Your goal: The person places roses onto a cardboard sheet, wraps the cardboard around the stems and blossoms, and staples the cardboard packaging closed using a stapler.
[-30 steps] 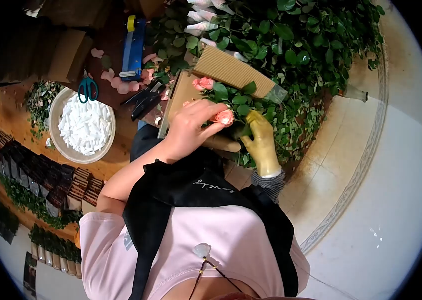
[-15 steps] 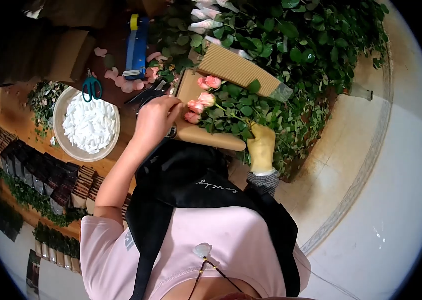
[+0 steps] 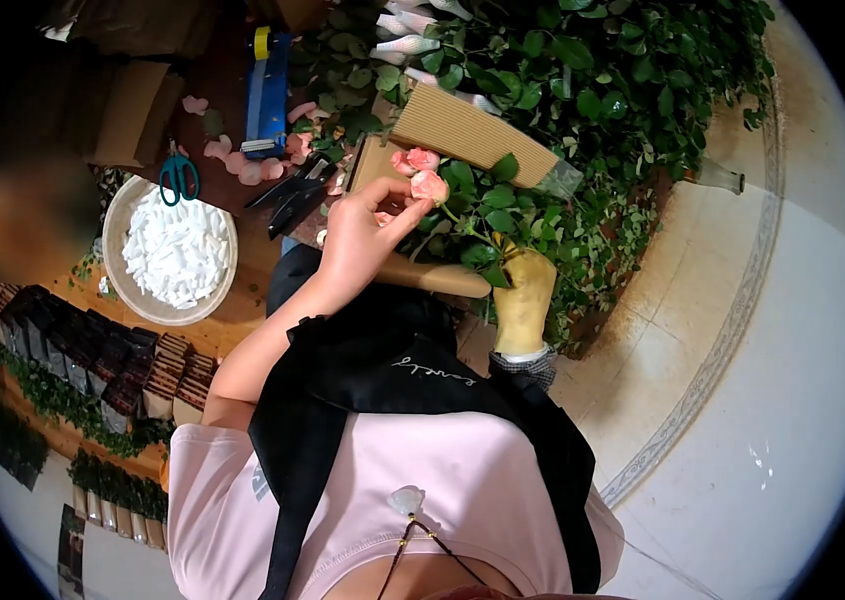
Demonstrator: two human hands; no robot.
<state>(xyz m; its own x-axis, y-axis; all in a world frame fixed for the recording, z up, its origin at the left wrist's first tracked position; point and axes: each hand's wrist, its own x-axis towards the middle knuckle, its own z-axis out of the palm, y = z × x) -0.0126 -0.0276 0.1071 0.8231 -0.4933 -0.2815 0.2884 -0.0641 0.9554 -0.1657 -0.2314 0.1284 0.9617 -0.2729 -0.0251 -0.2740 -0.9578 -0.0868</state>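
My bare left hand (image 3: 373, 225) has its thumb and fingers closed around a pink rose (image 3: 430, 188), just below its petals. More pink roses (image 3: 415, 160) lie by it on brown wrapping paper (image 3: 375, 168); another is partly hidden by my fingers. On my right hand (image 3: 525, 290) is a yellow glove, and its fingers are closed round the green rose stems (image 3: 488, 238). A corrugated cardboard strip (image 3: 473, 135) lies beyond the roses, and a rolled paper edge (image 3: 438, 276) runs nearer my black apron.
Left of my arm are a bowl of white pieces (image 3: 175, 250), teal scissors (image 3: 180, 178), a black stapler-like tool (image 3: 293, 197) and a blue tape dispenser (image 3: 267, 100). Leafy stems (image 3: 623, 90) fill the upper right. A blurred shape (image 3: 23, 215) is at far left.
My left hand went from the roses to the paper's left edge, then back right onto a rose. My gloved hand has stayed near the stems. The blurred shape has appeared at left.
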